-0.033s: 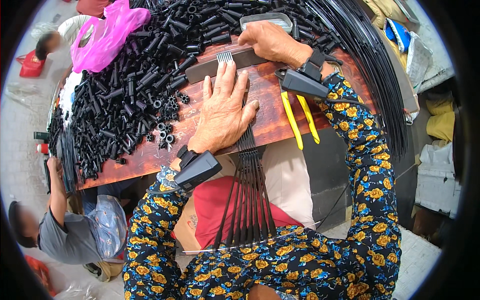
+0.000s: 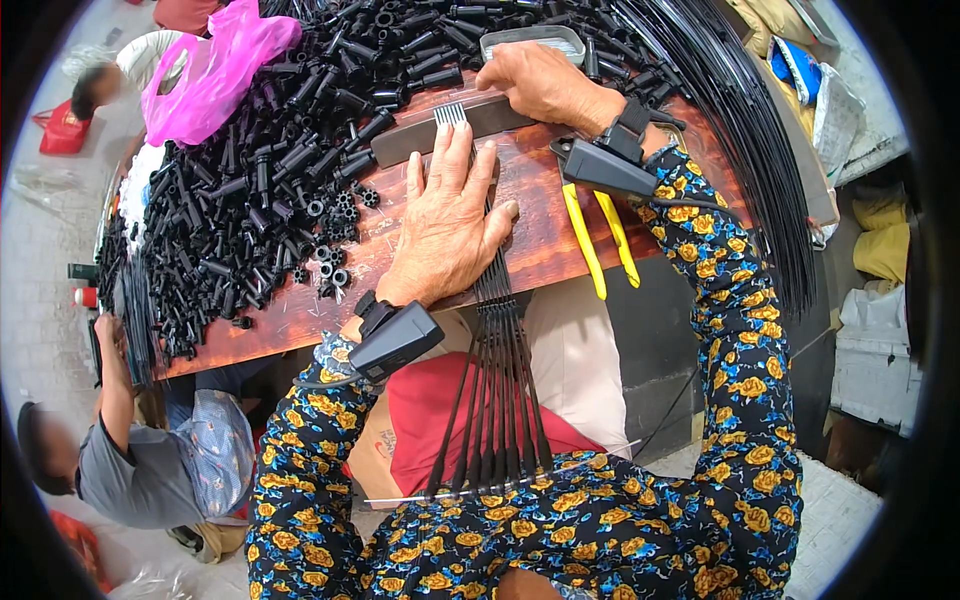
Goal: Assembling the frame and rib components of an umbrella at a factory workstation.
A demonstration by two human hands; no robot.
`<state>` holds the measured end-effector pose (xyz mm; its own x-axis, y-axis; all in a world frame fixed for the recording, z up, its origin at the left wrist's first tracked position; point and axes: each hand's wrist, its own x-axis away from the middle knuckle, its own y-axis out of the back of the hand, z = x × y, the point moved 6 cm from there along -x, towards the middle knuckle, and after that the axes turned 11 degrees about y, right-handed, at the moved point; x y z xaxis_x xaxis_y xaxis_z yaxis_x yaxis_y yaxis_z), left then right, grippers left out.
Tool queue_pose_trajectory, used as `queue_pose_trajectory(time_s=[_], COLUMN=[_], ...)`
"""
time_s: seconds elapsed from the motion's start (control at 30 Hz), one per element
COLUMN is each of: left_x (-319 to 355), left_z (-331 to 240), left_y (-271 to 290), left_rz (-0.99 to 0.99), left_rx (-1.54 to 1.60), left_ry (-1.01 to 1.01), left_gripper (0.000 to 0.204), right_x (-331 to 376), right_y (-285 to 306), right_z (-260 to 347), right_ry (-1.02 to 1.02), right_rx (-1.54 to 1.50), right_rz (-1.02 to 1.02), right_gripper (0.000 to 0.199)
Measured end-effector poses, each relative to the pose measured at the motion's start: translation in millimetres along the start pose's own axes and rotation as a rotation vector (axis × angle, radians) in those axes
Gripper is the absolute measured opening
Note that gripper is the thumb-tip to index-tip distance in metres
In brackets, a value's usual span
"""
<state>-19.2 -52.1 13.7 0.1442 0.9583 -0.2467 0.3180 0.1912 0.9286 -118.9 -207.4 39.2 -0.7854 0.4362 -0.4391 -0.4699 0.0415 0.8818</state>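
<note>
My left hand lies flat on the wooden table, fingers stretched out, over a fan of thin black rods. Pale, evenly spaced tips of the rods show just beyond its fingertips, against a long dark bar. The rods' thicker lower ends spread toward my lap, where a thin clear stick crosses them. At the bar's right part, my right hand is curled with its fingers together; what they grip, if anything, is hidden. Just behind it stands a small metal tin with fine pieces inside.
Yellow-handled pliers lie under my right wrist. A heap of black tubular parts covers the table's left and back, with a pink plastic bag on it. Long black rods line the right edge. A person sits at the left.
</note>
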Motion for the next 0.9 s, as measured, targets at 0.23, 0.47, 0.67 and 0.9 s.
queue_pose_trajectory(time_s=[0.23, 0.47, 0.67, 0.9], left_x=[0.3, 1.2, 0.7, 1.7], left_z=[-0.1, -1.4, 1.7, 0.4], left_y=[2.0, 1.0, 0.0, 1.6], left_rz=[-0.002, -0.04, -0.029, -0.032], left_rx=[0.009, 0.038, 0.02, 0.021], left_ry=[0.0, -0.02, -0.012, -0.016], left_gripper=[0.065, 0.065, 0.066, 0.065], right_x=[-2.5, 1.5, -4.8, -5.6], right_y=[6.8, 6.0, 6.2, 2.3], right_z=[2.8, -1.1, 2.6, 2.3], right_ry=[0.079, 0.098, 0.067, 0.076], right_rx=[0.062, -0.036, 0.005, -0.109], right_rz=[-0.006, -0.062, -0.034, -0.037], right_gripper=[0.029, 0.015, 0.024, 0.02])
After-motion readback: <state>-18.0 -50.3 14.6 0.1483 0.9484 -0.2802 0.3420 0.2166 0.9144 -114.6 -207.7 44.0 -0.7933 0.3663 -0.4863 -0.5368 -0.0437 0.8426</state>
